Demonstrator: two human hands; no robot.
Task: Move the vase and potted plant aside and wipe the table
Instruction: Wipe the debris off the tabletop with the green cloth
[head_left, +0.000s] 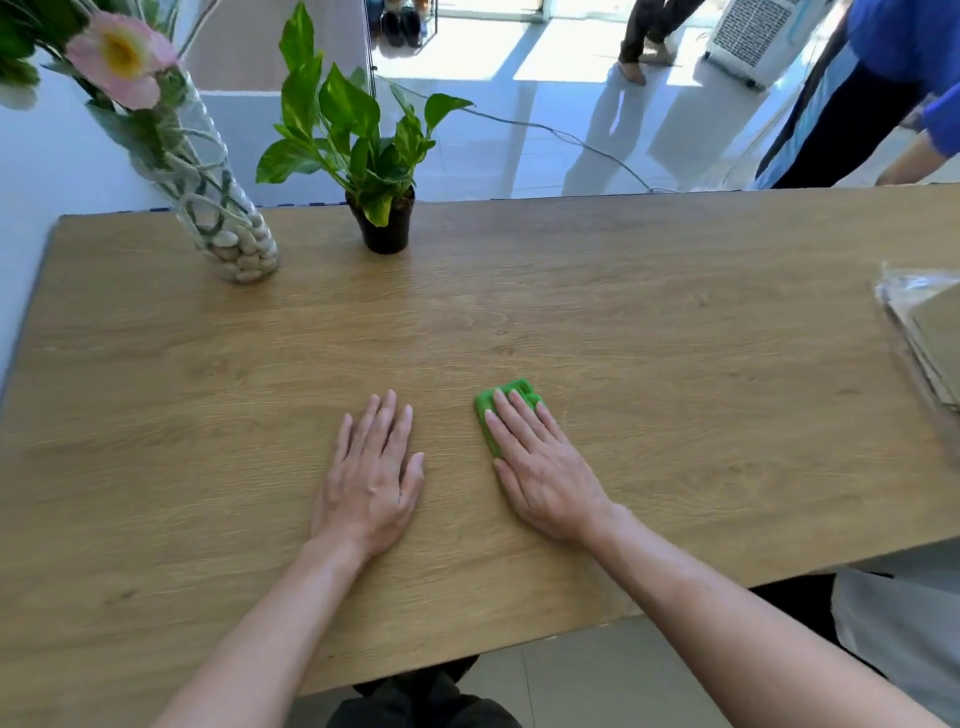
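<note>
A clear glass vase (228, 228) with pebbles, twine and a pink flower stands at the table's far left. A small potted plant (385, 228) in a black pot stands to its right near the far edge. My left hand (371, 478) lies flat, palm down, on the bare wooden table (675, 364) with nothing under it. My right hand (540, 467) presses flat on a folded green cloth (491, 410), whose far and left edges show past my fingers.
A plastic-wrapped stack of flat cardboard (924, 338) lies at the table's right edge. A person in blue (883, 93) stands beyond the far right corner, and another person's legs (644, 41) show farther back. A cable (571, 137) runs across the floor.
</note>
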